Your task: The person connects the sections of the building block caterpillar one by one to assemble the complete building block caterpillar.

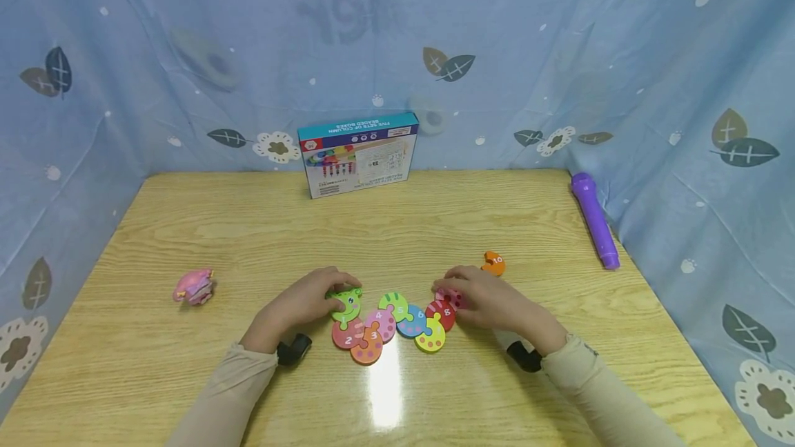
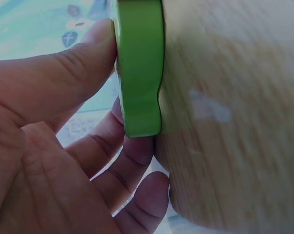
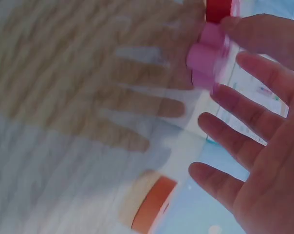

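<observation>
A row of numbered wooden caterpillar puzzle pieces lies joined in a zigzag on the table. At its left end my left hand (image 1: 310, 300) grips the green head piece (image 1: 348, 307), thumb on its face and fingers at its edge. At the other end my right hand (image 1: 491, 299) holds a pink puzzle piece (image 3: 204, 61) between thumb and fingertips, the other fingers spread. That pink piece is beside the red piece 8 (image 1: 437, 314); its number is hidden. Apart from the row, beyond the right hand, lies the orange piece 10 (image 1: 494, 265).
A cardboard toy box (image 1: 360, 157) stands at the table's back edge. To the right is a purple toy microphone (image 1: 595, 221), and on the left a small pink toy (image 1: 195, 287). Blue patterned cloth (image 1: 528, 54) surrounds the table (image 1: 248, 226) at the back and sides.
</observation>
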### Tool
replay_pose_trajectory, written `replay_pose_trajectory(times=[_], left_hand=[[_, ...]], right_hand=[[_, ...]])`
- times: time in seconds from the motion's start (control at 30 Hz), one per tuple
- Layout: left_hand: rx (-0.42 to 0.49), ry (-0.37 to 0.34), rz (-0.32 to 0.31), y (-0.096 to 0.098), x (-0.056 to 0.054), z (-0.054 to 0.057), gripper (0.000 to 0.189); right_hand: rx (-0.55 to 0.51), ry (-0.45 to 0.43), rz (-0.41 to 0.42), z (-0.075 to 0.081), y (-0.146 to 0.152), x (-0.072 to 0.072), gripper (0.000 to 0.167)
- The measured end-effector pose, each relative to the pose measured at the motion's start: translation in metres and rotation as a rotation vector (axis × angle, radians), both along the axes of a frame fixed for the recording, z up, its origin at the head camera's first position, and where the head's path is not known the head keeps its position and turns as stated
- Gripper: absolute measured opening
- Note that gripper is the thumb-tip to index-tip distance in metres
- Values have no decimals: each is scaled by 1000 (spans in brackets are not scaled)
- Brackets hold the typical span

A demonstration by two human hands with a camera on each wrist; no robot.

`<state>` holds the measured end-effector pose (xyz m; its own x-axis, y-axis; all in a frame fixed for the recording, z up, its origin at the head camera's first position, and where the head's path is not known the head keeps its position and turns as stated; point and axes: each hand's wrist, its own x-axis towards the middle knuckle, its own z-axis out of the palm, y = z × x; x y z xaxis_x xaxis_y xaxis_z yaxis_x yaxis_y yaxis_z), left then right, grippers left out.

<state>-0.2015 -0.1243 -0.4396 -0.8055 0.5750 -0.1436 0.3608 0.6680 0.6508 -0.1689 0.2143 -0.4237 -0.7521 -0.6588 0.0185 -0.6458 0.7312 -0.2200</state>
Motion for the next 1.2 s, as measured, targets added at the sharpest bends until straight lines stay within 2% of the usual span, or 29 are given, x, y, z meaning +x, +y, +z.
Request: replay_pose_trajectory(times=[0.1,0.3,0.5,0.8,1.0,1.2], left_hand=[[4,-2,-2,0,0,0,33],[-8,19,-9,-1,1,-1,33],[1,19,-9,-1,2,-1,34],[7,21,-3,-1,1,0,34],[5,23,-4,-1,1,1,34],[1,12,3,-1,2,1,33]], right_hand=[[-25,-3,-61,5,4,-1,47],[-90,136,-147,8,18,-10,50],[-43,179,-290,4,33,-18,50],[-4,113,-398,-4,51,-24,55],[-29,63,-409,-10,56,-24,53],[-39,60,-413,-9,55,-23,50]])
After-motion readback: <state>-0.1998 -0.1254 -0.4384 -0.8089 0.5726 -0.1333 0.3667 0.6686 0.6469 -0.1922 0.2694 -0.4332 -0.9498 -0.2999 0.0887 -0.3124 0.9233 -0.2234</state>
